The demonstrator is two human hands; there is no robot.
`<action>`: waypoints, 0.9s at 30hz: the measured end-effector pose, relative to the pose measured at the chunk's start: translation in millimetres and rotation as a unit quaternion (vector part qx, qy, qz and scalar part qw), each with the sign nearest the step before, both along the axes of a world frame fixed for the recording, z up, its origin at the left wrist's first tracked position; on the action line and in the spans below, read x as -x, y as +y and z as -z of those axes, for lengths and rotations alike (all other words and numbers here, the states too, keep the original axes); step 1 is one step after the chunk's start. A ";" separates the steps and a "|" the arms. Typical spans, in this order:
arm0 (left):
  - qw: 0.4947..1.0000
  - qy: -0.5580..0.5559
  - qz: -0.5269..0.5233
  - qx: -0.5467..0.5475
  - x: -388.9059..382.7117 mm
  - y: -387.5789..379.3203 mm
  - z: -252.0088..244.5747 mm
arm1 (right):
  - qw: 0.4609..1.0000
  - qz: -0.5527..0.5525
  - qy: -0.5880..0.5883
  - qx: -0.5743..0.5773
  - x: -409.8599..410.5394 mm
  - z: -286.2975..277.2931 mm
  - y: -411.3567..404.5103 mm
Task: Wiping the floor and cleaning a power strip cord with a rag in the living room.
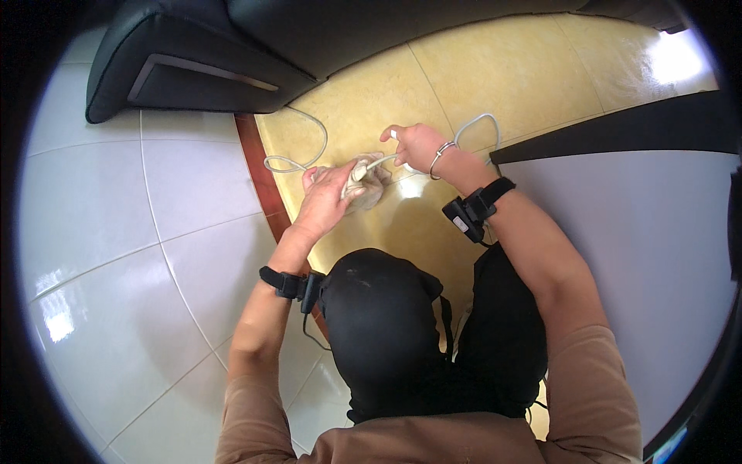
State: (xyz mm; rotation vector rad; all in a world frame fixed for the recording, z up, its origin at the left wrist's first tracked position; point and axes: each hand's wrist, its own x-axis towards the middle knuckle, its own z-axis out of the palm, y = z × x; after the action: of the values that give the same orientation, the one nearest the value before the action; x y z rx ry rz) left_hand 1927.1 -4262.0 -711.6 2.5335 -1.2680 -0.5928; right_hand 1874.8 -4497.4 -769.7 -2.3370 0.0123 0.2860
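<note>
A pale cable (326, 136) runs in a loop from under the black sofa to my hands. My left hand (329, 197) grips a crumpled light cloth (371, 197) that is folded around the cable, low over the yellow floor tiles. To its right, my right hand (413, 145) holds the cable between thumb and fingers, with the index finger extended; a white band is on one finger. Past my right wrist, the cable bends in another loop (493, 119) near the dark-edged furniture. What the cloth covers inside my left palm is hidden.
The black sofa (191, 75) stands ahead. A reddish-brown strip (264, 168) divides white tiles (197, 174) from yellow ones. At the right is a pale panel (626, 243) with a dark edge. My black-clad knees are below my hands.
</note>
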 end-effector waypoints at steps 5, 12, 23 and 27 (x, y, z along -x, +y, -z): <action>0.998 -0.009 0.002 0.057 4.1 -32.8 16.2 | 1.000 -0.023 0.008 0.012 -0.9 -9.4 8.7; 0.992 -0.078 0.026 0.091 3.9 -28.5 24.3 | 0.998 -0.007 -0.015 -0.053 -2.6 -10.4 10.5; 0.972 -0.186 -0.142 -0.013 2.8 -26.9 -12.8 | 0.999 -0.021 -0.033 0.013 -2.4 -10.9 10.2; 0.979 -0.074 -0.043 0.185 10.6 -43.7 0.4 | 0.998 -0.025 0.048 0.032 -8.8 -4.9 15.9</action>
State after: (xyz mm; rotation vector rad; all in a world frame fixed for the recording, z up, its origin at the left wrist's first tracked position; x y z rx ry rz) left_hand 1916.4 -4305.7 -712.1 2.3358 -1.1799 -0.1316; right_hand 1883.6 -4481.5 -764.9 -2.3871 0.0092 0.4286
